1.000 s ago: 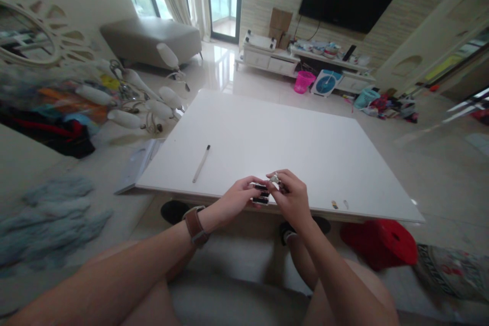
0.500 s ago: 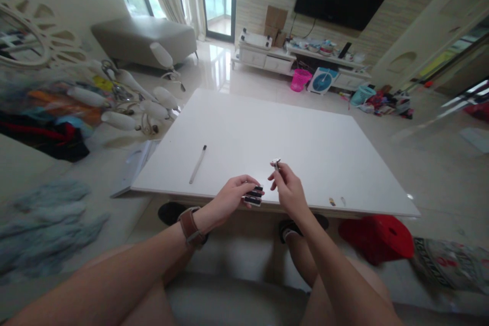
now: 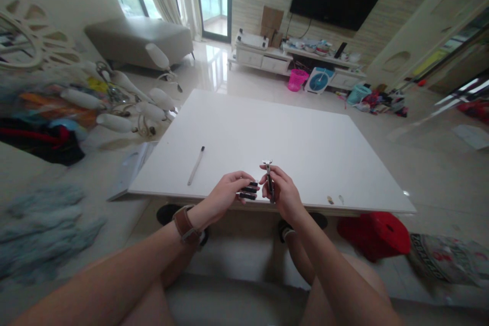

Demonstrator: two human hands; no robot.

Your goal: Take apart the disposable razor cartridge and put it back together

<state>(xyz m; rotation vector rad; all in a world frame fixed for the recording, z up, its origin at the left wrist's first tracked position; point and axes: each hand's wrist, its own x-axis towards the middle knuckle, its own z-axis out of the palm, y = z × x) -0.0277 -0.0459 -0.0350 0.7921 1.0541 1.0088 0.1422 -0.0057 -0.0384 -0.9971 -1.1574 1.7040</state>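
Note:
My left hand [image 3: 228, 188] is closed on a small pack with black bars [image 3: 249, 191], which looks like a case of razor cartridges. Pinched in my right hand [image 3: 286, 191] is a razor [image 3: 269, 181], its silver T-shaped head up and its dark handle down along the fingers. Both hands are close together above the near edge of the white table [image 3: 260, 127], and a small gap separates the pack from the razor. A slim pale pen with a black end [image 3: 196, 165] lies on the table to the left.
A small brown piece [image 3: 330, 199] and a clear piece [image 3: 341, 199] lie near the table's front edge on the right. Below that corner is a red stool [image 3: 376, 234] beside a printed bag [image 3: 443, 257]. White lamp arms [image 3: 158, 97] stand off the table's left side.
My right hand has turned the razor so that its head faces up and its dark handle shows. It has come slightly left, nearer the pack. My left hand still holds the pack.

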